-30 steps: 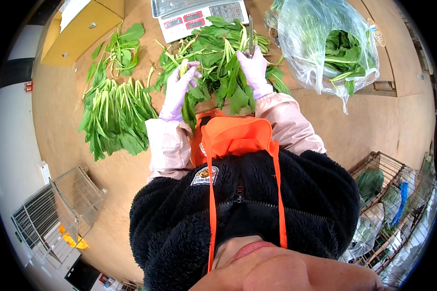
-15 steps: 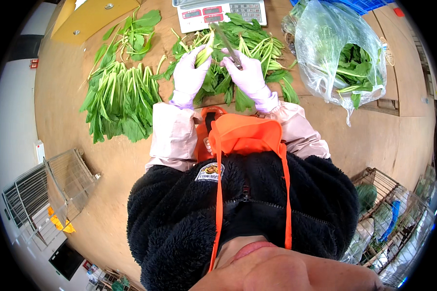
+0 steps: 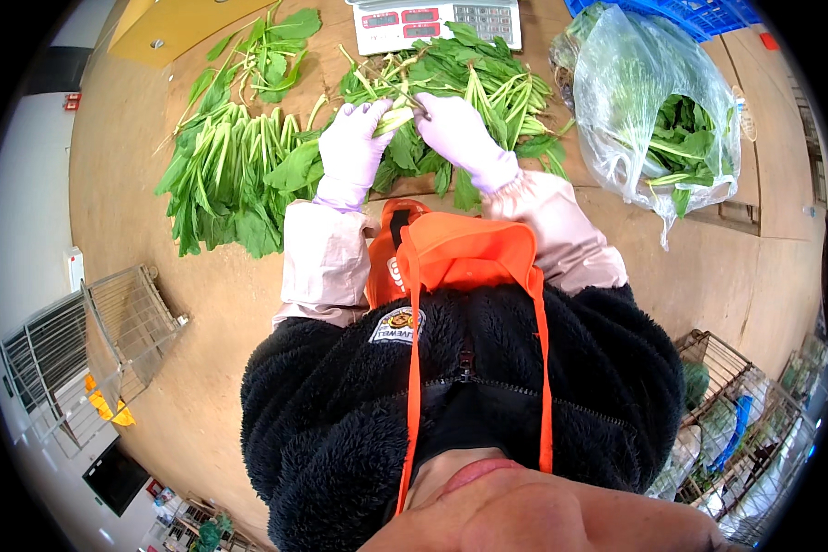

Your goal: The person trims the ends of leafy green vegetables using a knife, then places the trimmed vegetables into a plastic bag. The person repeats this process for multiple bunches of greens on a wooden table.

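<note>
Both hands wear pale lilac gloves and work close together above the table. My left hand (image 3: 351,152) is closed around a leafy green vegetable (image 3: 395,120), its pale stem end pointing right; a broad leaf sticks out on the hand's left side. My right hand (image 3: 465,138) grips a knife (image 3: 402,94), whose thin blade points up and left by the stem end; its handle is mostly hidden in the fingers. Under and beyond the hands lies a loose heap of leafy greens (image 3: 515,97). To the left, a row of greens (image 3: 225,175) lies with pale stems away from me.
A white scale (image 3: 437,28) stands at the far edge, with a yellow box (image 3: 179,26) to its left. Scattered leaves (image 3: 281,60) lie near the box. On the right are a clear plastic bag (image 3: 616,110) of greens and a blue crate (image 3: 690,14). Wire carts (image 3: 133,331) stand lower left.
My right hand has moved left to the stem, and the knife has swung lower and further left. The vegetable in my left hand has tilted from upright to nearly level.
</note>
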The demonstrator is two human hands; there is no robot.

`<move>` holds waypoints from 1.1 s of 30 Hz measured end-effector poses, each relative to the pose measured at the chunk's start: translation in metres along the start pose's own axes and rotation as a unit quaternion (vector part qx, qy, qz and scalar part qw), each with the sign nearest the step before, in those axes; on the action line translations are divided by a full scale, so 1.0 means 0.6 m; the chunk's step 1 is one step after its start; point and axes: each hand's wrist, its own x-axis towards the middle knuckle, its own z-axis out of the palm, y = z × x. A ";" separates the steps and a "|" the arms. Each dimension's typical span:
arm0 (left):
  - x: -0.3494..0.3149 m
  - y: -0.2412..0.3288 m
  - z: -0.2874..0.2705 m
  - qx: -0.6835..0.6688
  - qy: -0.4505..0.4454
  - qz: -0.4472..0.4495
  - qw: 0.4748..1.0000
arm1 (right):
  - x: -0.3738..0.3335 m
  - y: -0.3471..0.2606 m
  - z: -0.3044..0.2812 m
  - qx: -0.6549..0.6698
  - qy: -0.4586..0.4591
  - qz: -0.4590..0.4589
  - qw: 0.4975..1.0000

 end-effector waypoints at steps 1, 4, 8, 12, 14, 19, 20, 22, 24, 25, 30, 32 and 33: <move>-0.001 -0.002 0.003 -0.033 0.023 -0.015 0.999 | 0.007 0.002 0.004 0.038 -0.014 0.014 0.999; -0.007 -0.017 0.014 -0.164 0.042 -0.122 0.978 | 0.020 0.003 0.007 0.204 -0.050 0.066 0.975; -0.003 -0.036 0.020 -0.433 0.102 -0.208 0.871 | 0.028 0.006 0.004 0.303 -0.090 0.182 0.931; -0.001 -0.016 -0.019 -0.455 0.138 -0.256 0.842 | 0.027 0.064 0.048 0.143 -0.042 0.128 0.981; -0.011 -0.050 -0.015 -0.496 0.160 -0.230 0.822 | 0.017 0.091 0.055 0.053 0.048 0.129 0.989; -0.018 -0.063 -0.004 -0.537 0.152 -0.262 0.788 | -0.012 0.149 0.046 -0.152 0.160 0.172 0.960; -0.019 -0.065 0.007 -0.517 0.147 -0.266 0.801 | -0.013 0.177 0.058 -0.166 0.134 0.185 0.959; -0.013 -0.049 0.015 -0.515 0.124 -0.286 0.798 | -0.013 0.198 0.056 -0.113 0.117 0.204 0.965; -0.010 -0.042 0.030 -0.504 0.086 -0.293 0.807 | -0.013 0.204 0.050 -0.027 0.107 0.235 0.966; -0.008 -0.036 0.034 -0.505 0.051 -0.293 0.810 | -0.012 0.199 0.041 0.014 0.096 0.251 0.963; 0.012 -0.006 0.093 -0.471 -0.072 -0.282 0.833 | -0.023 0.170 0.024 0.322 0.115 0.301 0.890; 0.013 -0.002 0.139 -0.504 -0.107 -0.294 0.805 | -0.033 0.145 0.013 0.373 0.115 0.262 0.882; 0.017 0.005 0.153 -0.544 -0.115 -0.292 0.778 | -0.039 0.133 0.008 0.398 0.116 0.244 0.877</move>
